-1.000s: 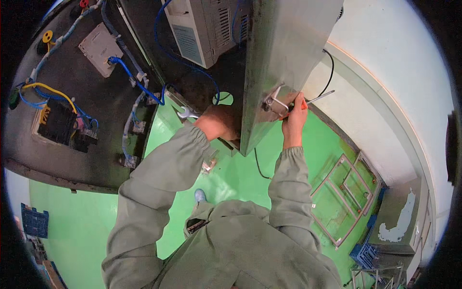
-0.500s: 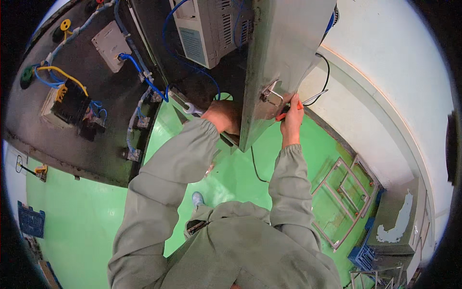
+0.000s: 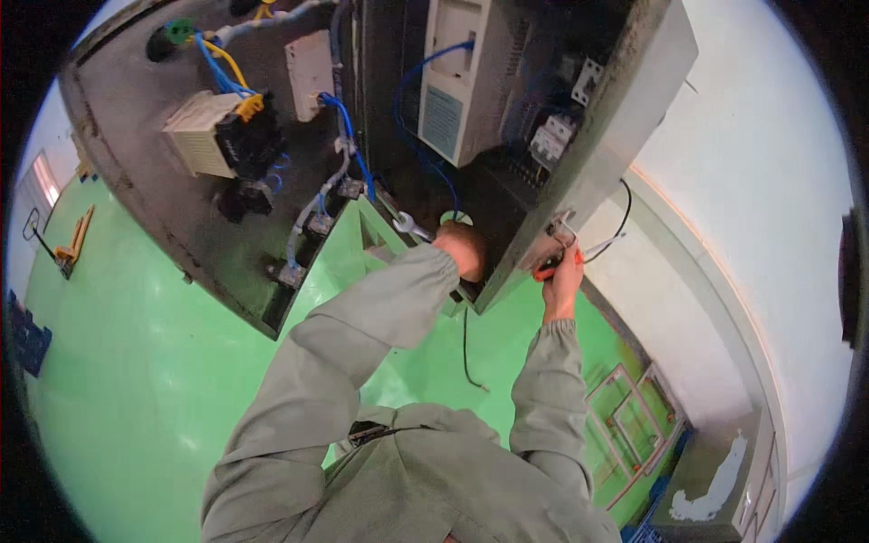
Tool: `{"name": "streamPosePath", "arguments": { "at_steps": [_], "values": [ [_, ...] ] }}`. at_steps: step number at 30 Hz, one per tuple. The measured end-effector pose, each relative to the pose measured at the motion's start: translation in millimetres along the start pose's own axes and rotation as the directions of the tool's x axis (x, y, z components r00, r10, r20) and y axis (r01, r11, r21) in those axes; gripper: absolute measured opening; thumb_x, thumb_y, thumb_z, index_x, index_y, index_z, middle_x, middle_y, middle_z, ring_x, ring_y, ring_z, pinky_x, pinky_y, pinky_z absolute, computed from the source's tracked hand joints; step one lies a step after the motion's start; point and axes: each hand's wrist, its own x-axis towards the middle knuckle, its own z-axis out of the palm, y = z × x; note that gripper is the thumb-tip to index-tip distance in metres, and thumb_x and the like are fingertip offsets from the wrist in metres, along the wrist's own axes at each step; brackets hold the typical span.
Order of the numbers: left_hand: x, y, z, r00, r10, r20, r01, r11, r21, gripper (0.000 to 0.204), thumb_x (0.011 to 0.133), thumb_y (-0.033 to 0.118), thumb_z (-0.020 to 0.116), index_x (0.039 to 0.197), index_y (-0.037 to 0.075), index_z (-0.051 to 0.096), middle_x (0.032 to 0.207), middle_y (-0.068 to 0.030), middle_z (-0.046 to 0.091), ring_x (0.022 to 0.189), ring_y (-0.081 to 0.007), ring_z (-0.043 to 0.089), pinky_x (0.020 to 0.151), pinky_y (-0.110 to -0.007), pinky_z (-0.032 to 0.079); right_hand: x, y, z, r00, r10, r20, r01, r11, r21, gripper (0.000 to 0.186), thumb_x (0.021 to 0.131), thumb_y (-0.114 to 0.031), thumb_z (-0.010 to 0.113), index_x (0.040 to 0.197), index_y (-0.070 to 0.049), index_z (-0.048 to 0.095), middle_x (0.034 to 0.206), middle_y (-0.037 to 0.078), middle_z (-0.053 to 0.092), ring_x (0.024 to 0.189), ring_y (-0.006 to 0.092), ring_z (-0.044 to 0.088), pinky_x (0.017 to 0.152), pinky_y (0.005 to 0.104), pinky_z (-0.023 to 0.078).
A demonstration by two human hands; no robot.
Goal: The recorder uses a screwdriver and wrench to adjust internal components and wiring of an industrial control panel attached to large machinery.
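My left hand (image 3: pixel 466 251) reaches down into the bottom front corner of a dark electrical cabinet (image 3: pixel 507 195); its fingers are hidden. An open-ended wrench (image 3: pixel 412 225) sticks out beside that hand, and whether I grip it cannot be seen. At the cabinet's outer right side, my right hand (image 3: pixel 566 276) is closed around a screwdriver (image 3: pixel 547 271) with a red and black handle. Its thin metal shaft points away to the upper right. Just above these fingers, a metal latch (image 3: pixel 562 230) sits on the side panel.
An open door (image 3: pixel 136 136) with wired parts swings out on the left. Inside stands a pale boxed drive unit (image 3: pixel 457 81), with breakers (image 3: pixel 550 142) to its right. A black cable (image 3: pixel 467 353) hangs below. Metal frames (image 3: pixel 625 421) and a grey box (image 3: pixel 706 480) stand by the wall.
The view has shifted, showing more of the cabinet's inside and the breakers. My right hand keeps the screwdriver near the latch. The left hand remains in the bottom corner.
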Motion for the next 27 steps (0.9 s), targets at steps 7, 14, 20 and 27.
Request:
{"name": "streamPosePath", "arguments": {
  "at_steps": [7, 14, 20, 27],
  "values": [
    [86, -72, 85, 0.565, -0.692, -0.450, 0.719, 0.680, -0.143, 0.010, 0.073, 0.016, 0.060, 0.075, 0.008, 0.065, 0.075, -0.0095, 0.063, 0.068, -0.0274, 0.059, 0.061, -0.041, 0.047, -11, 11, 72, 0.991, 0.030, 0.130, -0.040, 0.996, 0.075, 0.031, 0.097, -0.032, 0.043, 0.087, -0.005, 0.055, 0.070, 0.004, 0.057, 0.040, 0.0160, 0.051, 0.032, 0.0281, 0.039],
    [80, -51, 47, -0.298, -0.869, -0.394, 0.926, -0.163, -0.342, 0.008, 0.070, 0.014, 0.062, 0.073, 0.007, 0.064, 0.073, -0.0102, 0.061, 0.065, -0.0274, 0.058, 0.058, -0.041, 0.046, 3, 24, 49, 0.991, 0.018, 0.135, -0.028, 0.997, 0.070, 0.025, 0.096, -0.031, 0.046, 0.093, -0.008, 0.056, 0.073, 0.001, 0.059, 0.057, 0.0139, 0.057, 0.046, 0.0279, 0.045],
    [65, -45, 27, -0.339, -0.882, -0.328, 0.905, -0.212, -0.368, 0.010, 0.070, 0.014, 0.061, 0.075, 0.006, 0.064, 0.075, -0.0104, 0.062, 0.066, -0.0276, 0.059, 0.059, -0.041, 0.047, 7, 29, 53, 0.995, 0.033, 0.097, -0.040, 0.996, 0.074, 0.028, 0.096, -0.033, 0.046, 0.093, -0.006, 0.055, 0.074, 0.002, 0.060, 0.059, 0.0140, 0.057, 0.047, 0.0289, 0.046],
    [81, -27, 18, -0.333, -0.907, -0.256, 0.896, -0.220, -0.386, 0.012, 0.071, 0.014, 0.060, 0.077, 0.006, 0.065, 0.077, -0.0106, 0.063, 0.068, -0.0279, 0.060, 0.062, -0.040, 0.048, -2, 20, 51, 0.998, 0.005, 0.056, -0.010, 0.997, 0.082, 0.029, 0.096, -0.032, 0.045, 0.091, -0.005, 0.055, 0.084, 0.002, 0.060, 0.068, 0.0126, 0.059, 0.053, 0.0270, 0.050]
  ]
}}
